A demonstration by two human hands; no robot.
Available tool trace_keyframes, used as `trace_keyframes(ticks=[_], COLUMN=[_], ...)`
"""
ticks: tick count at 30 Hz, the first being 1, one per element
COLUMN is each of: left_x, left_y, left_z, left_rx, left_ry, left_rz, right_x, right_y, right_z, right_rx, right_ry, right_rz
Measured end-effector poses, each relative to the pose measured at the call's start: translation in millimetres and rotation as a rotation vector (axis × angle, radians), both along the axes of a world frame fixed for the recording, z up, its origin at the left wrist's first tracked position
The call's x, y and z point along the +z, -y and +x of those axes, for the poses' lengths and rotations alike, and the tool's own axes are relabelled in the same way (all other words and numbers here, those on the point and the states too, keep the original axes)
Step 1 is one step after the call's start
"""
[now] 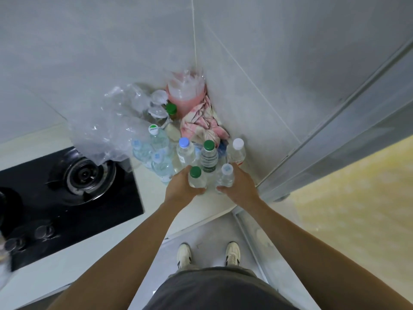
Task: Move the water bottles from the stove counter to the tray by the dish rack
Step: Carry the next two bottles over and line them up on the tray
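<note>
Several clear water bottles stand clustered on the white stove counter in the corner. My left hand grips a green-capped bottle at the front of the cluster. My right hand grips a clear-capped bottle beside it. Behind these stand a taller green-capped bottle, a blue-capped bottle and a white-capped bottle. More bottles sit to the left. The tray and dish rack are out of view.
A black gas hob with a burner lies on the left. Crumpled clear plastic, a pink container in a bag and a pink cloth fill the corner. A grey wall panel bounds the right side.
</note>
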State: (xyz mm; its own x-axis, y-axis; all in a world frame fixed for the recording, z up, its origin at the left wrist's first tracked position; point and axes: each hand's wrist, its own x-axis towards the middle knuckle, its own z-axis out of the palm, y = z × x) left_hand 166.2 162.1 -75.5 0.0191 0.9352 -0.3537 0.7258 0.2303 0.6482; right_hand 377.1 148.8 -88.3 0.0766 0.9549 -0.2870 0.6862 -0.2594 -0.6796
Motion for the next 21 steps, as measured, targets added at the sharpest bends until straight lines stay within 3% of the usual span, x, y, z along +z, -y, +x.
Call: trace_keyframes(ticks=[10, 17, 21], left_x=[19, 64, 95], left_y=[8, 6, 12], left_z=[-32, -71, -88], left_rx=[0.005, 0.014, 0.119], left_ry=[0.153, 0.351, 0.546], left_rz=[-0.018, 0.026, 0.059], right_x=[24, 76, 114], right_y=[7, -1, -6], right_z=[-10, -29, -52], right_rx=[0.007, -0.027, -0.005], right_ry=[-0.179, -0.475, -0.697], right_rz=[0.083, 0.129, 0.160])
